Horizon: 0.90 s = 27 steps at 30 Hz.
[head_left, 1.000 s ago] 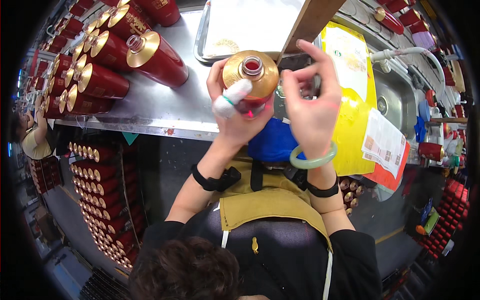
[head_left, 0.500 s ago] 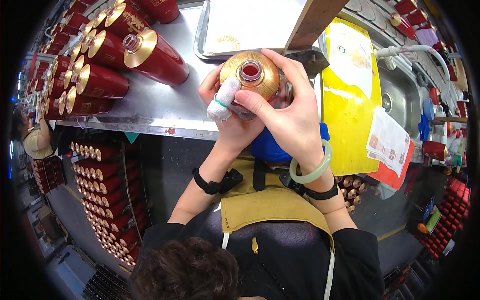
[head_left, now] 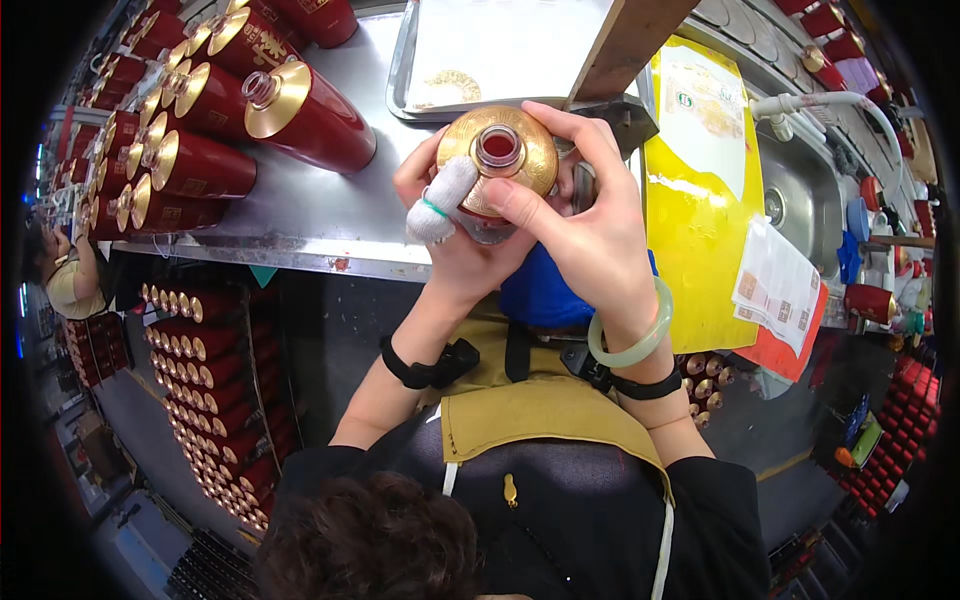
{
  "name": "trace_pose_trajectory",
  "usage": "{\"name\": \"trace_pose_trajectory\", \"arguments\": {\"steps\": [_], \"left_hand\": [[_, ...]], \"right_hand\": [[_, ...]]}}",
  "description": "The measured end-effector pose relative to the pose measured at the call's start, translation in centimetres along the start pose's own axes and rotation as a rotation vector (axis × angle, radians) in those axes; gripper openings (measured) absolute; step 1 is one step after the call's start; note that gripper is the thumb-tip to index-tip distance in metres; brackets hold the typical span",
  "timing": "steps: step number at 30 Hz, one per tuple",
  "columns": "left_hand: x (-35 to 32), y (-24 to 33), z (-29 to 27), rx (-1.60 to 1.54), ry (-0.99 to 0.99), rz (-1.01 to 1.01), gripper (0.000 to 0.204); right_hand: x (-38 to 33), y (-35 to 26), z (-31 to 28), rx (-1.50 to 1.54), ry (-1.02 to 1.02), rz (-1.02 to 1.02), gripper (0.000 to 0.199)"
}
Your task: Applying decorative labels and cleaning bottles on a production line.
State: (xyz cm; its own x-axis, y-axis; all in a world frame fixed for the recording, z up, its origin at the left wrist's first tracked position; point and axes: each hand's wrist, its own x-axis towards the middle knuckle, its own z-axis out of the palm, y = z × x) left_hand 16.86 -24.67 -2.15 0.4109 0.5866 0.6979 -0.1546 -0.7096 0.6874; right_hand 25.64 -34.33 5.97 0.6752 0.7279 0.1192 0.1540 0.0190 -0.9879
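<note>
Between my two hands, a bottle with a gold patterned shoulder and a bare, uncapped glass neck faces up at me. My left hand wraps its left side and underside. White knit cloth, tied with a green band, covers that hand's thumb, which presses on the gold shoulder. My right hand grips the right side, with its thumb lying on the front of the shoulder and its index finger along the far rim. Most of the bottle's body is hidden below the shoulder and behind my fingers.
Red bottles with gold shoulders crowd the metal bench to the left. Ahead lies a metal tray with a white sheet. A wooden post, yellow sheet and sink are to the right. Another person is far left.
My hands and the bottle have shifted very slightly left. My right wrist has turned a little outward, and its thumb has slid slightly to the right on the shoulder.
</note>
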Motion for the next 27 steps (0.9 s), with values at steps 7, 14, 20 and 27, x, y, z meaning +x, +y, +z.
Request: {"name": "trace_pose_trajectory", "arguments": {"steps": [7, 14, 20, 27], "left_hand": [[1.3, -0.8, -1.2, -0.231, -0.211, -0.096, 0.089], [1.6, 0.8, -2.2, -0.504, -0.323, -0.266, 0.084], [1.9, 3.5, -1.8, -0.869, -0.149, -0.574, 0.049], [2.0, 3.4, -1.5, -0.787, -0.167, -0.51, 0.049]], "right_hand": [[-0.2, -0.2, -0.6, -0.025, 0.071, 0.009, 0.043], [-0.7, -0.4, -2.0, 0.172, 0.071, 0.233, 0.031], [-0.7, 0.5, -0.8, 0.17, 0.006, 0.083, 0.041], [-0.7, 0.5, -1.1, 0.243, -0.029, 0.148, 0.044]]}}
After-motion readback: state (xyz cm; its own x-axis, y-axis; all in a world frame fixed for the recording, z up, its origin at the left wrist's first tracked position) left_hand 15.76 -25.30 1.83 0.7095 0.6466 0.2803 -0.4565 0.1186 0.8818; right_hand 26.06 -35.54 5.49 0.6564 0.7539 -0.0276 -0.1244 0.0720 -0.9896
